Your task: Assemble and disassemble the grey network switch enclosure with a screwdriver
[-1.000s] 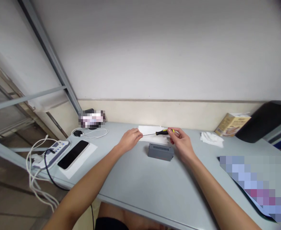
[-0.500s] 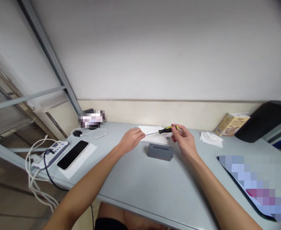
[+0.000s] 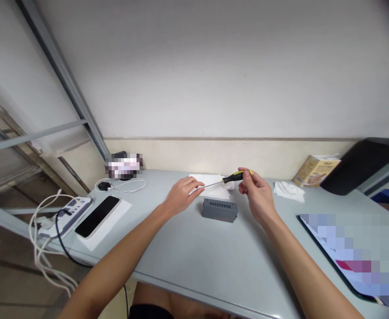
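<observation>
A screwdriver [image 3: 237,177] with a black and yellow handle is held by the handle end in my right hand [image 3: 258,190], above the table. Its thin metal shaft slants down to the left, and the tip is at the fingertips of my left hand [image 3: 182,194]. My left thumb and forefinger are parted, with a gap between them at the tip; anything tiny there is too small to make out. Below the screwdriver, a grey metal box [image 3: 219,211] with a row of vent slots rests on the table between my forearms.
White paper [image 3: 210,180] lies behind the box on the table [image 3: 187,261]. To the left are a phone [image 3: 98,216], a power strip [image 3: 68,217] and cables. Crumpled tissue [image 3: 289,191], a yellow carton [image 3: 316,171], a black object [image 3: 356,166] and a blurred-out tablet-like device [image 3: 327,257] occupy the right.
My left fingertips, pinched at the screwdriver's tip before, have come apart. My right hand has tilted the screwdriver's handle up slightly. The view has shifted a little.
</observation>
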